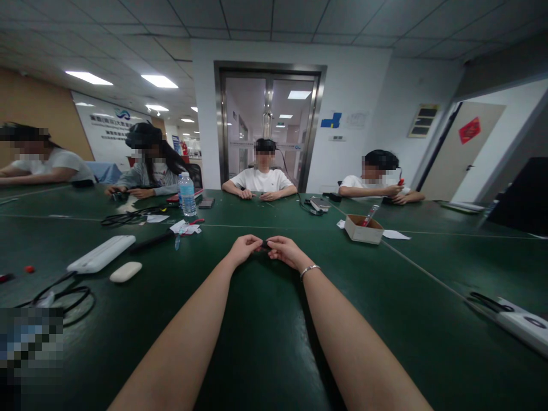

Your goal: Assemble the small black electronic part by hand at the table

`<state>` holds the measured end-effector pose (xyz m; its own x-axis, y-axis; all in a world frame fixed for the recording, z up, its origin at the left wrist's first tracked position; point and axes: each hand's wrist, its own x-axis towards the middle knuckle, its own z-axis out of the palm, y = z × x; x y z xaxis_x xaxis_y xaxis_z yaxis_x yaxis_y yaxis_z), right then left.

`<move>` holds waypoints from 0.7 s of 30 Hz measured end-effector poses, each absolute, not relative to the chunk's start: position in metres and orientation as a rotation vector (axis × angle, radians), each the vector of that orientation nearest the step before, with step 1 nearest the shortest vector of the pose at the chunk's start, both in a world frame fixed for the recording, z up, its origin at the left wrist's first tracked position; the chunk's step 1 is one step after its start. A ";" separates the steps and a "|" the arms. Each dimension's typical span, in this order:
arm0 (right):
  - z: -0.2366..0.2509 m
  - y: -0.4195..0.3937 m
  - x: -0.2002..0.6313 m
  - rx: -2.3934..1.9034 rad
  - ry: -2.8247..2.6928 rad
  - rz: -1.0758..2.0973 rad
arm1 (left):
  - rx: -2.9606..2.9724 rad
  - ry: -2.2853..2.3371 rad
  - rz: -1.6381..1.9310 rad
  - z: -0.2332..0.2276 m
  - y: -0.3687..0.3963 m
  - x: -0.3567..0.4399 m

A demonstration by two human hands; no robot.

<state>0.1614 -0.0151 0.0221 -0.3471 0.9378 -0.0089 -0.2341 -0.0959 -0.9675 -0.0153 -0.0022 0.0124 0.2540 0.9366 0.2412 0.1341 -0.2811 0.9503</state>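
Both my arms reach forward over a dark green table (265,342). My left hand (244,249) and my right hand (286,251) meet at the fingertips, pinching a small dark object (265,245) between them just above the tabletop. What the object is cannot be made out. A thin bracelet (309,270) circles my right wrist.
A small cardboard box (363,229) stands to the right, a water bottle (187,194) at the left rear. A white power strip (101,253), a white oval case (125,272) and black cables (64,297) lie left. Another power strip (520,323) is far right. Several people sit along the far edge.
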 end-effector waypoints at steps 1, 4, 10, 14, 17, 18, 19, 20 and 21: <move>0.022 -0.015 0.161 -0.878 -1.230 1.617 | 1.636 0.978 1.149 0.013 -0.002 -0.015; 0.024 -0.016 0.160 -0.891 -1.236 1.610 | 1.637 0.902 1.191 0.014 -0.003 -0.016; 0.027 -0.020 0.158 -0.888 -1.251 1.587 | 1.602 1.039 1.113 0.015 -0.005 -0.011; 0.027 -0.019 0.157 -0.907 -1.279 1.599 | 1.626 1.092 1.081 0.013 -0.003 -0.009; 0.028 -0.019 0.158 -0.910 -1.276 1.597 | 1.613 1.083 1.117 0.013 -0.003 -0.009; 0.028 -0.019 0.158 -0.907 -1.272 1.598 | 1.593 1.094 1.101 0.013 -0.003 -0.009; 0.028 -0.020 0.158 -0.904 -1.270 1.600 | 1.584 1.105 1.077 0.013 -0.003 -0.010; 0.028 -0.020 0.158 -0.903 -1.271 1.602 | 1.586 1.116 1.055 0.013 -0.003 -0.010; 0.029 -0.020 0.158 -0.905 -1.270 1.603 | 1.600 1.124 1.041 0.013 -0.002 -0.010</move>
<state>0.1576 -0.0200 0.0288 -0.3532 0.9353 -0.0225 -0.1919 -0.0959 -0.9767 -0.0101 -0.0024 0.0134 0.2343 0.9624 0.1378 0.2106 -0.1886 0.9592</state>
